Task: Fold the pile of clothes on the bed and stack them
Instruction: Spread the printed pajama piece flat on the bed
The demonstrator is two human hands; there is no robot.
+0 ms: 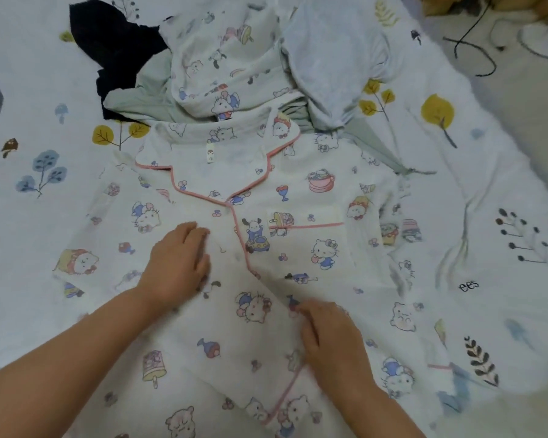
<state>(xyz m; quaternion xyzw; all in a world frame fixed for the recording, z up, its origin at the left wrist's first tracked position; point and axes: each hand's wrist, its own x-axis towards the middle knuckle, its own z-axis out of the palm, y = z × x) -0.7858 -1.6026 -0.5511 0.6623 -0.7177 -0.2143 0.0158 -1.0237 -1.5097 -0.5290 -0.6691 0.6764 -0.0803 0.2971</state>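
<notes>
White bedding printed with yellow, blue and dark leaves and small trees [38, 99] covers the bed and fills nearly the whole view; at the top right a strip of pale floor shows with a black cable [470, 49] looping across it.

Spread flat in the middle lies a white cotton pyjama shirt with cartoon cat and dog prints and pink piping [298, 191], collar toward the far side, front facing up, its chest pocket on the right half of the view. The front panels overlap along the pink-edged placket.

The left hand [178, 263] rests palm down on the shirt's front just left of the placket, fingers straight and close together, pressing the cloth flat. The right hand [332, 339] lies lower, on the slanting pink-piped edge of the overlapping panel; its fingers are bent toward the fabric, but whether they pinch the cloth cannot be told through the blur.

Beyond the collar sits the unfolded pile: a black garment [114, 45] at the left, a pale green garment [146, 93] beneath, a matching cartoon-print piece [222, 64] in the middle, and a light blue-grey garment [332, 64] at the right, all crumpled and overlapping.
</notes>
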